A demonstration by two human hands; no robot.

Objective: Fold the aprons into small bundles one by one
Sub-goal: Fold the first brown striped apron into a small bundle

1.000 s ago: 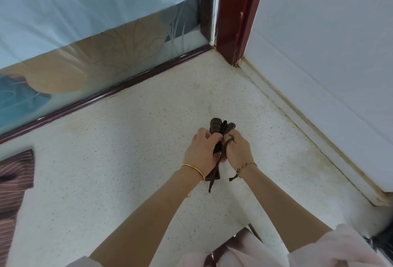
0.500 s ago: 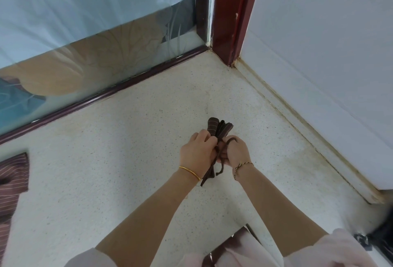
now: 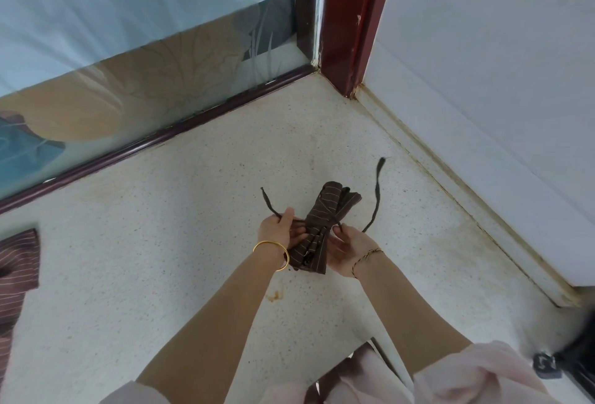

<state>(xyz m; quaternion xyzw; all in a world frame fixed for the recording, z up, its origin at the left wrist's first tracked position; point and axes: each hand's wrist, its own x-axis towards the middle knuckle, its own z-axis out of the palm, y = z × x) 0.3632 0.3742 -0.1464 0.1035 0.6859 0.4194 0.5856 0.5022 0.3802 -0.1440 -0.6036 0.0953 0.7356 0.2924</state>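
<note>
A brown pinstriped apron bundle [image 3: 325, 213], rolled tight and cinched round its middle by its own dark strings, is held above the speckled floor. My left hand [image 3: 279, 232] pinches one string, whose end sticks up to the left. My right hand [image 3: 349, 247] pinches the other string [image 3: 376, 197], which arcs up to the right, and its palm lies under the bundle's lower end.
Another striped brown apron [image 3: 17, 270] lies at the left edge. A glass panel with a dark red frame [image 3: 154, 139] runs behind, meeting a red door post [image 3: 349, 17] and a white wall [image 3: 483, 81]. A dark object [image 3: 573, 365] sits at the lower right.
Both hands have drawn apart sideways, pulling the two string ends out from the bundle. The bundle, earlier hidden between the hands, is now exposed.
</note>
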